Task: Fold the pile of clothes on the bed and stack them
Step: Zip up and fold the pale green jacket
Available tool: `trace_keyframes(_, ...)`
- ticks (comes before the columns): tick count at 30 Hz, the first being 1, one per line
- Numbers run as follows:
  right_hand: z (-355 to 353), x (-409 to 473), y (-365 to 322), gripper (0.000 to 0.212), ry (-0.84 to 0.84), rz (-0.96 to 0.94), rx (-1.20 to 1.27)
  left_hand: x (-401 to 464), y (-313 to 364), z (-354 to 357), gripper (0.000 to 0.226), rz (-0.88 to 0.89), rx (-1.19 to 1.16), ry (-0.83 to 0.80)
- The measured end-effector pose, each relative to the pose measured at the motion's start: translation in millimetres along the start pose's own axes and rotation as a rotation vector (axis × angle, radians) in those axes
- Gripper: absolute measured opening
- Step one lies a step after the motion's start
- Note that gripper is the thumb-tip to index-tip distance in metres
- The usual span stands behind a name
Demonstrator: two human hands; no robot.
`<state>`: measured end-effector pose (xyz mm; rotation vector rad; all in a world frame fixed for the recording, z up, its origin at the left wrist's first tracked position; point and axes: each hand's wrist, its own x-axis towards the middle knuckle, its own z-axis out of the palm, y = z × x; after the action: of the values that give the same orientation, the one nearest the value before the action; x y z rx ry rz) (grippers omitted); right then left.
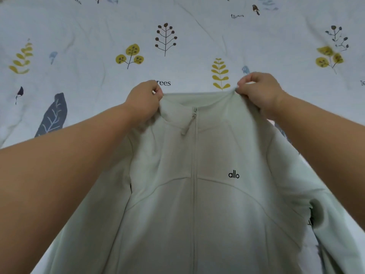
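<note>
Jacket [197,194] fills the lower middle of the frame, over the bed [98,36]. Left hand [145,100] and right hand [258,91] each pinch a collar corner. Looks light, floppy, probably slippery; the shoulders seem the best hold.

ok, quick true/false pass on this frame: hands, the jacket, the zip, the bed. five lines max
1. Both hands pinch the jacket's collar. True: left hand and right hand each grip one end of the collar of the pale green jacket.
2. The zip is open to the hem. False: the zip is closed up to the collar.
3. The logo on the chest is black. True: logo.
4. The jacket is already folded in half. False: it is held spread out, front facing the camera.
5. The bed sheet is plain white. False: it carries leaf and tree prints.
</note>
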<state>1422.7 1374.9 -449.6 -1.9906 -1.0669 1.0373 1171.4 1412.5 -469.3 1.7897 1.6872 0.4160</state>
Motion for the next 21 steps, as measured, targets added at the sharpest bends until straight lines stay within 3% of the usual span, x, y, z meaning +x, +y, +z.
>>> trace_keyframes(2, 14.0, -6.0, 4.0, 0.018, 0.206, -0.134, -0.064, -1.8, 2.2, 4.1, 0.011, 0.024, 0.057, 0.127)
trace_keyframes(4, 24.8, -11.4, 15.1, 0.037, 0.099, -0.043, -0.184, -3.9, 0.5, 7.7, 0.006, 0.004, 0.005, 0.16)
trace_keyframes(7, 29.5, -16.4, 26.9, 0.044, -0.083, 0.152, -0.255, -6.0, -1.9, 6.2, 0.025, -0.124, -0.174, -0.015)
trace_keyframes(9, 26.3, -14.8, 23.6, 0.042, 0.043, 0.095, -0.288, -6.5, -2.3, 2.4, 0.028, -0.195, -0.248, -0.165)
trace_keyframes(11, 24.0, -14.9, 16.1, 0.045, 0.191, 0.002, -0.371, -5.4, -0.5, 1.8, 0.047, -0.212, -0.302, -0.185)
trace_keyframes(14, 29.1, -17.6, 4.4, 0.041, 0.347, -0.123, -0.391, -3.7, 10.0, 4.5, 0.053, -0.162, -0.095, 0.124)
trace_keyframes(16, 37.6, -19.8, 2.2, 0.028, 0.375, -0.209, -0.443, -4.1, 16.7, 10.1, 0.042, -0.129, 0.058, 0.366)
trace_keyframes(17, 42.5, -23.7, 3.8, 0.042, 0.371, -0.239, -0.507, -6.5, 18.8, 12.7, 0.038, -0.117, 0.115, 0.45)
trace_keyframes(19, 52.6, -41.7, 12.4, 0.061, 0.387, -0.313, -0.617, -20.3, 18.7, 19.8, 0.05, 0.036, 0.242, 0.526)
trace_keyframes(21, 66.6, -68.2, 29.1, 0.068, 0.359, -0.42, -0.726, -42.6, 11.4, 30.4, 0.061, 0.308, 0.379, 0.458)
